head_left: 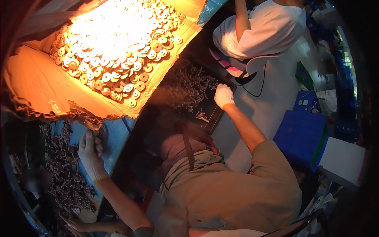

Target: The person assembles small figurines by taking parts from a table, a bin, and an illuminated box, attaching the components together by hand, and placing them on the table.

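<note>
While your gloved left hand [91,148] pinches a disc [103,132], stiff and light, by its rim, your right hand [223,96] rests loosely curled over dark parts [185,85], holding nothing visible.

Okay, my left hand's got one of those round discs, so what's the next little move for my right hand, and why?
Probably pinch up one dark small part from the black tray. The right hand already rests at the pile's edge and seems empty, while the left hand holds a round disc beside the cardboard box.
</note>
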A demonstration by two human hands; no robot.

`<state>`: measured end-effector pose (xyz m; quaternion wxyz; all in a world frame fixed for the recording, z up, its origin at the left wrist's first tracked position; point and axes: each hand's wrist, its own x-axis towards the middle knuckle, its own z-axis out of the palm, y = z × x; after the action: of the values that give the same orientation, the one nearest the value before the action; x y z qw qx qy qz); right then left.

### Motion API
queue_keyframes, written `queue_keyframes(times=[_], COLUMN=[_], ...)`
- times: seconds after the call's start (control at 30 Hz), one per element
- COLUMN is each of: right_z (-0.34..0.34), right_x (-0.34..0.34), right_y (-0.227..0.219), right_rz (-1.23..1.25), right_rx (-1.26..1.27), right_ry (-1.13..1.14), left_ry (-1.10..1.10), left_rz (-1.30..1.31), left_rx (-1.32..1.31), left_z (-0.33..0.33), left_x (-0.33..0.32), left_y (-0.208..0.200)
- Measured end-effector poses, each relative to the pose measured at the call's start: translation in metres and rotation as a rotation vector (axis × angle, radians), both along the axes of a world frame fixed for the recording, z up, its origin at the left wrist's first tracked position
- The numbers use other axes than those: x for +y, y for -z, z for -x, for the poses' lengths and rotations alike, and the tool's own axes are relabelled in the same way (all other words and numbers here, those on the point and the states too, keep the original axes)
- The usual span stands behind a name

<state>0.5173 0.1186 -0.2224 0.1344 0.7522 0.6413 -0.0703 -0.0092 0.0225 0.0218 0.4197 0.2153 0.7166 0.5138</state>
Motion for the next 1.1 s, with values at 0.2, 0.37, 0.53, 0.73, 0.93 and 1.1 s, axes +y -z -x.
queue_keyframes(times=[0.2,0.37,0.53,0.73,0.93,1.1], right_z=[-0.003,0.024,0.032,0.017,0.158,0.281], right_x=[0.012,-0.015,-0.034,-0.045,-0.069,-0.064], right_y=[0.021,-0.003,-0.005,-0.043,-0.183,-0.241], right_rz=[0.114,0.323,0.154,0.244,0.728,0.764], right_rx=[0.125,0.172,0.127,1.188,1.601,1.721], right_ry=[0.198,0.07,-0.235,0.175,0.18,-0.132], left_ry=[0.004,0.004,0.024,0.106,0.002,0.02], left_rz=[0.031,0.028,0.008,-0.073,-0.077,-0.069], left_rx=[0.083,0.062,0.075,-0.031,-0.16,-0.178], left_z=[-0.009,-0.006,0.012,0.003,0.007,0.004], left_x=[0.004,0.005,-0.004,-0.009,-0.023,-0.015], left_y=[-0.005,-0.002,-0.001,0.0,-0.012,-0.012])
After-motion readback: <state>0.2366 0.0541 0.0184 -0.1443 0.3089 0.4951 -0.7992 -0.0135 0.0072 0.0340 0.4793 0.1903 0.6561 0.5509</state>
